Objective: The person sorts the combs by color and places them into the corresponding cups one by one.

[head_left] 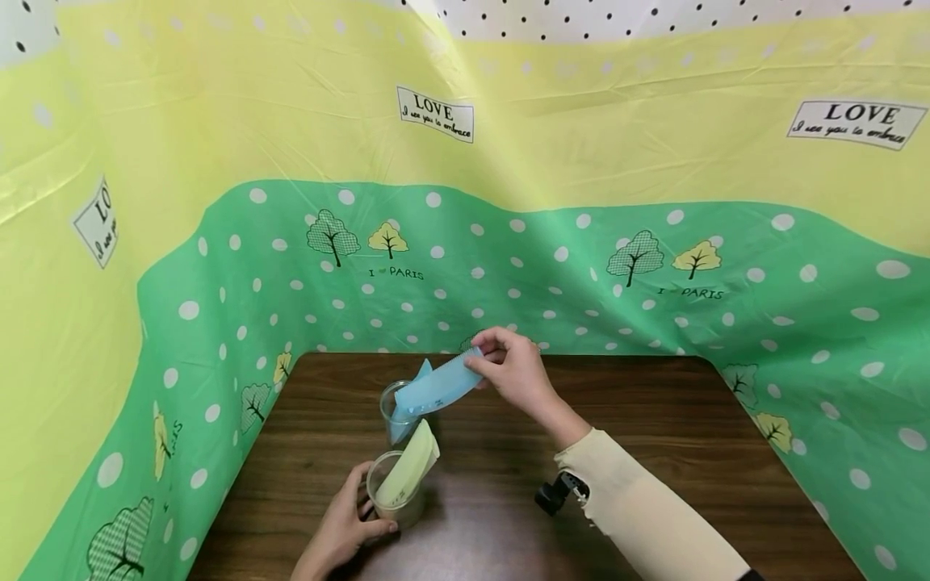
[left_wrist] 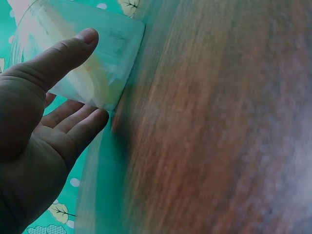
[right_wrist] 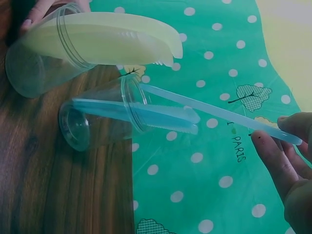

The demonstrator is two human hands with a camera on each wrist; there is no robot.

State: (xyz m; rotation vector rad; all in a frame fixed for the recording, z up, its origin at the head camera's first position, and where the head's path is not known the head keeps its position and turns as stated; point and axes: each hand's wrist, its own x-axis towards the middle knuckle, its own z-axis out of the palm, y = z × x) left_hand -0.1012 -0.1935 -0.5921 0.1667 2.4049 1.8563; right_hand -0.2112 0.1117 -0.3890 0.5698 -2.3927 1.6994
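Note:
My left hand holds a clear plastic cup on the table, thumb on the near side and fingers round the far side. Pale yellow plastic blades with finely serrated edges lean out of its mouth. Just behind stands a second clear cup, with light-blue blades of similar shape inside. Between thumb and fingers, my right hand pinches the toothed end of another light-blue serrated plastic blade. That blade slants down leftward, its lower end at the rear cup's rim.
Dark wood-grain table underneath. A green and yellow patterned cloth rises along its back and sides. A small black device sticks out at my right sleeve.

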